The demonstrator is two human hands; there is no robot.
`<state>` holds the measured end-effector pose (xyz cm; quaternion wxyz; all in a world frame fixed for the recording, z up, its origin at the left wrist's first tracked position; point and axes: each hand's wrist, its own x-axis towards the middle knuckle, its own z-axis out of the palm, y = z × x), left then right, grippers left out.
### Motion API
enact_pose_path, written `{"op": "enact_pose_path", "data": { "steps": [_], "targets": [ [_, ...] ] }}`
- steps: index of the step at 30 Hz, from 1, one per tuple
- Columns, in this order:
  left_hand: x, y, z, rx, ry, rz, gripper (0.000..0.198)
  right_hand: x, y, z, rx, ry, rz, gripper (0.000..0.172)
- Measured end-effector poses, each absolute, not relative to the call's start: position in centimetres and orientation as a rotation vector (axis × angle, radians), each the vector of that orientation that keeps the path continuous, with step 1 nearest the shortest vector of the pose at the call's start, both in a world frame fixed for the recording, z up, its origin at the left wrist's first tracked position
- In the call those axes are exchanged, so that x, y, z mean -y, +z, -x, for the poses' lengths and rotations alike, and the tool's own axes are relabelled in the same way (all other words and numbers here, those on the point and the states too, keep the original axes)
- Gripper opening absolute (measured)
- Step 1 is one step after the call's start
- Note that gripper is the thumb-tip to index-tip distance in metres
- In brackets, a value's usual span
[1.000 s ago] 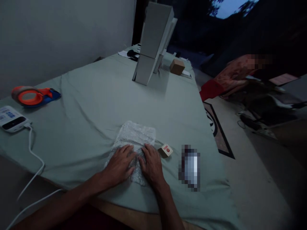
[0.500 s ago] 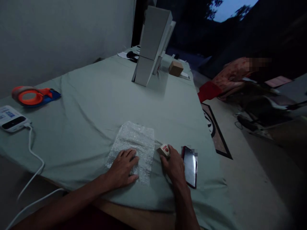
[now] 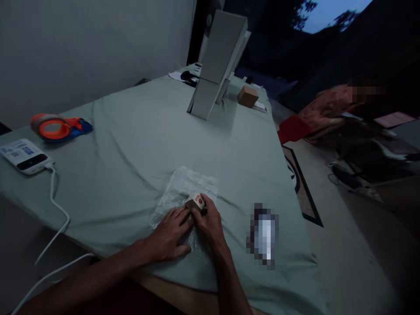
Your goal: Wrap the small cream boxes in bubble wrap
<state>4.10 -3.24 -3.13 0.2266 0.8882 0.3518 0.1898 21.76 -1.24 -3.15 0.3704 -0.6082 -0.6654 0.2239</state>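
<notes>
A sheet of clear bubble wrap (image 3: 182,181) lies flat near the front edge of the cloth-covered table (image 3: 131,131). My left hand (image 3: 170,236) rests on it, palm down, with its fingers stretched out. In my right hand (image 3: 210,221) is a small white and brown box (image 3: 196,202) with red print, gripped between thumb and fingers. The box is over the middle of the bubble wrap, close to my left fingertips; whether it touches the sheet is hidden. Right of the hands lies a blurred-out flat object (image 3: 264,234).
An orange and blue tape dispenser (image 3: 54,127) and a white device (image 3: 28,156) with a white cable are at left. Tall white boxes (image 3: 218,57) stand at the back, beside a brown cardboard box (image 3: 248,96). A person (image 3: 328,107) sits beyond the table's right side.
My right hand has moved left, bringing the small box from beside the bubble wrap to above it. My left hand has stayed on the sheet. The view has shifted slightly.
</notes>
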Motion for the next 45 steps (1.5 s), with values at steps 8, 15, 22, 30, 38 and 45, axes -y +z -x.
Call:
{"op": "enact_pose_path", "data": {
  "steps": [8, 15, 22, 30, 38, 45],
  "targets": [
    [3.4, -3.4, -1.3, -1.23, 0.704, -2.417, 0.026, 1.7, -4.4, -22.0, 1.815, 0.538, 1.554, 0.052],
    [2.9, -3.2, -1.2, -1.211, 0.602, -2.446, 0.026, 1.3, -3.0, -22.5, 1.935, 0.639, 1.48, 0.044],
    [2.9, -3.3, -1.1, -1.221, 0.565, -2.471, 0.027, 1.4, -2.7, -22.8, 1.947, 0.629, 1.471, 0.043],
    [2.9, -3.1, -1.0, -1.219, 0.574, -2.466, 0.028, 2.1, -2.6, -22.4, 1.991, 0.565, 1.482, 0.045],
    [3.0, -2.5, -0.8, -1.186, 0.536, -2.444, 0.034, 2.3, -3.1, -22.8, 2.042, 0.557, 1.51, 0.053],
    [4.5, -1.9, 1.1, -1.136, 0.497, -2.49, 0.059, 6.1, -0.1, -24.1, 2.098, 0.507, 1.404, 0.054]
  ]
}}
